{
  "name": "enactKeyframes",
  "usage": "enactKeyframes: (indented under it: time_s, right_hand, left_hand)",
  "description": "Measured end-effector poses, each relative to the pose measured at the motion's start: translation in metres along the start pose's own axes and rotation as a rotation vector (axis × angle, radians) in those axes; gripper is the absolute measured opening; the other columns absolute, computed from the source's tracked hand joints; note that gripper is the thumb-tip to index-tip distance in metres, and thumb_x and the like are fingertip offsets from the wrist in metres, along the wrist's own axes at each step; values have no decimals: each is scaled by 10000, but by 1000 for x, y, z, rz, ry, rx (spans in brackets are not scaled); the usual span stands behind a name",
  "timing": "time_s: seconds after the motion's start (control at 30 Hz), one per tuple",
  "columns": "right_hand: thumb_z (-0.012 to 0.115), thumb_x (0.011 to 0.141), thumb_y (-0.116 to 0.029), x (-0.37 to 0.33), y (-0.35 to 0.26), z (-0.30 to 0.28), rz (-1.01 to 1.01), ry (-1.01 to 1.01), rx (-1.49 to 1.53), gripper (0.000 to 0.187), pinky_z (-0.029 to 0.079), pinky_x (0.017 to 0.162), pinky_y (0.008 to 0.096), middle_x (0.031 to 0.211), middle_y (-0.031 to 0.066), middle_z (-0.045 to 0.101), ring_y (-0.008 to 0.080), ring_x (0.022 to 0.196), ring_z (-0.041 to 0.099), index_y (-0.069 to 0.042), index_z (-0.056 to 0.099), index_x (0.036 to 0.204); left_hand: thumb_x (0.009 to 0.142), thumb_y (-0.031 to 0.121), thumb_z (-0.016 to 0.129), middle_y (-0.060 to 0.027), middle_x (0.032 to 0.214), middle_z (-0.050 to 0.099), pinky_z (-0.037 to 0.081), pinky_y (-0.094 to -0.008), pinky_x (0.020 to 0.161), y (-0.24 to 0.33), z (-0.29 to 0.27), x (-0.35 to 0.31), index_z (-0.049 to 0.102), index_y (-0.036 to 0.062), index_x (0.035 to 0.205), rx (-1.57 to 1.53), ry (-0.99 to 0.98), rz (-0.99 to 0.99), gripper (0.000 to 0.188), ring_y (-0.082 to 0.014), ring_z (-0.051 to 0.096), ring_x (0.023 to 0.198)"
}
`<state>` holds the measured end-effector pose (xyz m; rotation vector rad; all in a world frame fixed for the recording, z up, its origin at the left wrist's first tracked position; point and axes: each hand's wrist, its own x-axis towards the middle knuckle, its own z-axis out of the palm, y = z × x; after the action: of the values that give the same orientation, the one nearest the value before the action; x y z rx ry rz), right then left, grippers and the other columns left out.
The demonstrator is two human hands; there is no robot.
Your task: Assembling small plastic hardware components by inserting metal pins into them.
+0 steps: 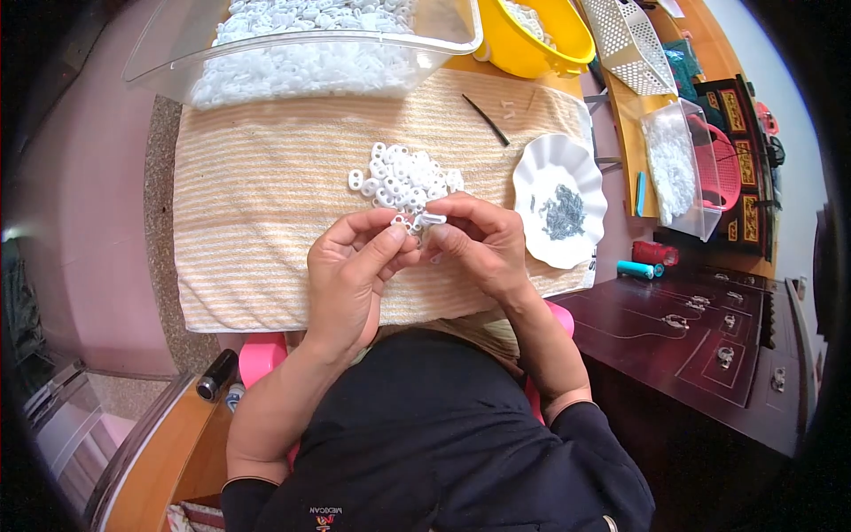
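Observation:
My left hand (350,266) pinches a small white plastic piece with holes (401,222) between thumb and fingertips. Close beside it, my right hand (486,248) grips another white plastic piece (433,219), seen edge-on. The two pieces are nearly together; whether they touch I cannot tell. Just beyond my fingers lies a pile of white two-hole plastic pieces (403,176) on a striped towel (253,213). To the right of my right hand, a wavy-rimmed white plate (545,160) carries a heap of tiny dark grey bits (565,213), too small to make out.
A large clear bin (355,37) full of white pieces stands at the far left, beside a yellow basin (514,58). A thin black stick (486,120) lies on the towel. Rightward are a perforated basket (629,46), another clear bin (709,199) and a dark panelled surface (638,346).

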<state>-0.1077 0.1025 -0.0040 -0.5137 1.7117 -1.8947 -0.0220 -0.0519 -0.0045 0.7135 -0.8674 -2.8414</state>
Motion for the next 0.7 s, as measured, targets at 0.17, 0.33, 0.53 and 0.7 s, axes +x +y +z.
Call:
enactKeyframes:
  time_s: [0.17,0.33,0.53,0.7]
  right_hand:
    - [592,899,14,3,-3,1,-18,25,39,183,545,716,284,1024,137,627,179,792,658,74,603,1071]
    - [594,901,9,0,-6,-6,83,-6,-3,184,541,736,290,949,135,652,173,812,653,66,600,1075]
    - [597,903,1,0,-6,-7,88,27,1,265,540,721,285,911,119,657,168,793,649,59,575,1160]
    - [588,910,-2,0,-5,-7,106,-6,-13,316,536,726,277,931,112,652,163,795,647,57,550,1218]
  left_hand:
    - [879,17,632,-103,910,658,560,-277,742,0,-1,0,586,-20,1061,26,11,-18,192,-151,659,796]
    - [881,9,627,-110,902,659,560,-277,746,0,2,0,585,-28,1069,44,26,-9,196,-150,657,801]
    - [886,-4,615,-115,920,663,559,-271,746,-2,1,0,595,-37,1072,63,17,-11,190,-145,656,800]
    - [887,1,617,-113,915,669,558,-259,738,-1,1,0,612,-36,1048,89,3,-23,165,-135,655,790]
